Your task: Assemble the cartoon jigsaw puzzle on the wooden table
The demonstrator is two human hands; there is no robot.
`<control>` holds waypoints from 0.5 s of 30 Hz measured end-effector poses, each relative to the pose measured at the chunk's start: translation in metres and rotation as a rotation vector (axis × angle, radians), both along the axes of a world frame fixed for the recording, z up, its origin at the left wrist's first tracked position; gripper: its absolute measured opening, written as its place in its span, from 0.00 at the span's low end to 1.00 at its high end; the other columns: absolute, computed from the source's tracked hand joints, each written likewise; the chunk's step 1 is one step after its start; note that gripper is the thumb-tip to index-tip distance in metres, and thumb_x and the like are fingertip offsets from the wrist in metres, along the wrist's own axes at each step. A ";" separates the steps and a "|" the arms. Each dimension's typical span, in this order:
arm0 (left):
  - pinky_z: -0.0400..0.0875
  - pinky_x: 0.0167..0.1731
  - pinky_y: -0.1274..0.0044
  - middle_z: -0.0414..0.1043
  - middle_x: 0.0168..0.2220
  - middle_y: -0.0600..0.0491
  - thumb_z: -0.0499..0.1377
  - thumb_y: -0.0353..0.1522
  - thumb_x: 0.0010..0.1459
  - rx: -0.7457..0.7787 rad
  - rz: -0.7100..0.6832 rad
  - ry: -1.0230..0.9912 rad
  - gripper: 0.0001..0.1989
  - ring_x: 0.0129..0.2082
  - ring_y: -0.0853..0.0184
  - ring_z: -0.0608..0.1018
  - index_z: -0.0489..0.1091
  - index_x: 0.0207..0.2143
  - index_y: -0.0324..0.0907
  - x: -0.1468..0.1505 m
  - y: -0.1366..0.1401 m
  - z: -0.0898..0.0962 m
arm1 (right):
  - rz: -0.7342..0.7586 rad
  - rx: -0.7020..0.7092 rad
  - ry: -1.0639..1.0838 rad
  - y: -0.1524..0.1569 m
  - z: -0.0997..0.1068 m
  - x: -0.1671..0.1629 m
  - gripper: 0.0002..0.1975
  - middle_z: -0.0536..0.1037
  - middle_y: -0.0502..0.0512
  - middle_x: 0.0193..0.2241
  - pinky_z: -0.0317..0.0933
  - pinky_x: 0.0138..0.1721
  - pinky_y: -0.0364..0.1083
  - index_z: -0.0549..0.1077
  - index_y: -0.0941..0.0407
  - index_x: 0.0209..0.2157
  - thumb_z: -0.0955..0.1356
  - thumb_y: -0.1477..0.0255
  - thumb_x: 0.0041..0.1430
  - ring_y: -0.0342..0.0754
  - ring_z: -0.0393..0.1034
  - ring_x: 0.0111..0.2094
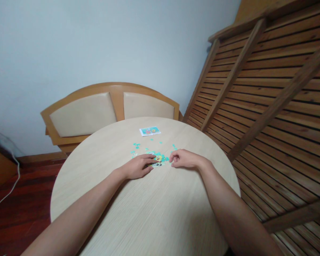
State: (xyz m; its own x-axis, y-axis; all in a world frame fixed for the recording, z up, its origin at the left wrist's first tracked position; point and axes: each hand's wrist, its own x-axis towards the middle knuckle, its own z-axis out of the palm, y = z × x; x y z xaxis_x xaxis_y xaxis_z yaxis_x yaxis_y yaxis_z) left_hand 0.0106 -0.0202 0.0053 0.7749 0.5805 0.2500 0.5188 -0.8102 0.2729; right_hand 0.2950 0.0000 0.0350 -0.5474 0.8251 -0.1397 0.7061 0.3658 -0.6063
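Left hand lies flat, fingers spread on the puzzle; right hand curls loosely beside it, seemingly holding nothing, on the table.

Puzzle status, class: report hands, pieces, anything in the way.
Left hand flat on the joined puzzle. Right hand curled at its right edge; grip unclear. Loose pieces scattered beyond. Picture card farther back, nothing blocking.

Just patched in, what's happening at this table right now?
A person is working on a small jigsaw on a round table. The left hand rests its fingers on the joined part of the puzzle; the right hand is curled just beside it. Loose pieces lie scattered beyond, with a picture card further back.
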 end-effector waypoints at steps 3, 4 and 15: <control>0.63 0.61 0.68 0.66 0.61 0.45 0.53 0.32 0.66 0.005 0.000 0.004 0.20 0.60 0.60 0.70 0.68 0.59 0.44 0.000 0.000 0.001 | 0.017 -0.009 0.001 0.000 0.001 0.001 0.15 0.75 0.49 0.27 0.56 0.26 0.41 0.79 0.58 0.38 0.70 0.72 0.46 0.42 0.66 0.26; 0.63 0.61 0.68 0.65 0.61 0.45 0.53 0.32 0.66 0.006 -0.001 0.005 0.20 0.60 0.60 0.70 0.68 0.59 0.44 -0.001 0.000 0.001 | 0.011 -0.011 0.004 0.000 0.002 0.001 0.15 0.75 0.49 0.27 0.57 0.27 0.41 0.78 0.58 0.38 0.70 0.71 0.46 0.42 0.66 0.26; 0.63 0.61 0.67 0.66 0.61 0.44 0.53 0.33 0.66 -0.012 -0.005 -0.014 0.20 0.60 0.59 0.70 0.68 0.59 0.43 0.000 0.000 0.001 | -0.049 -0.044 0.023 0.000 0.000 0.000 0.14 0.76 0.50 0.27 0.58 0.27 0.41 0.77 0.59 0.35 0.72 0.67 0.46 0.43 0.67 0.27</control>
State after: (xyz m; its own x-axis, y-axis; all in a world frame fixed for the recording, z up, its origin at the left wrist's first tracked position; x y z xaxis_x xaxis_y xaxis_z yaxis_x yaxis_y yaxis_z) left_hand 0.0107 -0.0206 0.0068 0.7741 0.5797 0.2542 0.5108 -0.8093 0.2900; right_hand 0.2945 0.0003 0.0354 -0.5099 0.8443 -0.1646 0.7083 0.3035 -0.6374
